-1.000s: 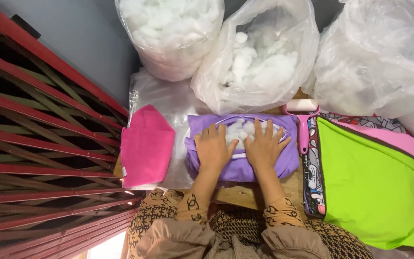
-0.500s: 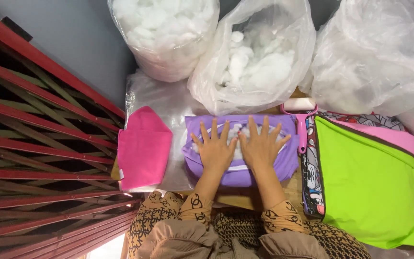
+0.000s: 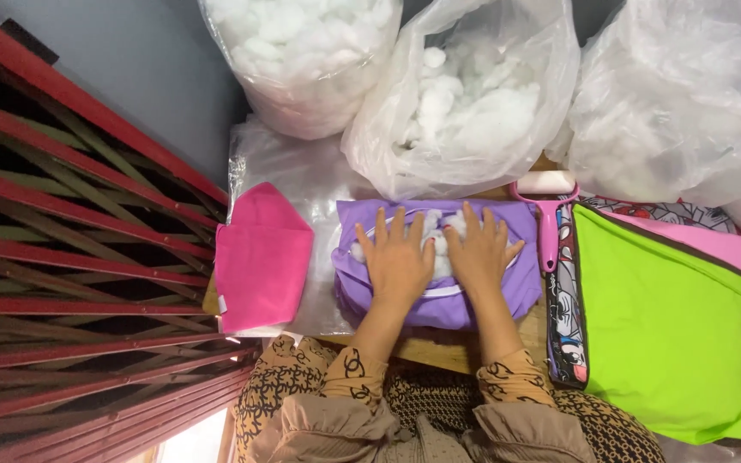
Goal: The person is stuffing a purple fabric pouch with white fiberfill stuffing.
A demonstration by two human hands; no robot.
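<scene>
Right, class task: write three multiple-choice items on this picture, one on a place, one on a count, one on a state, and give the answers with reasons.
1. Where does the pink fabric piece lie, as the picture shows it?
A. left of the purple cover
B. on the green fabric
C. inside a bag

2. How many clear plastic bags of white stuffing stand along the top?
A. one
B. three
C. five

3. How do the hands rest on the purple cover?
A. clenched in fists
B. lifted above it
C. flat, fingers spread

Answers: 1 A, the pink piece sits left of the purple cover on the plastic sheet. 2 B, three bags stand side by side. 3 C, the left hand and right hand press flat on the white stuffing showing at the cover's opening.
</scene>
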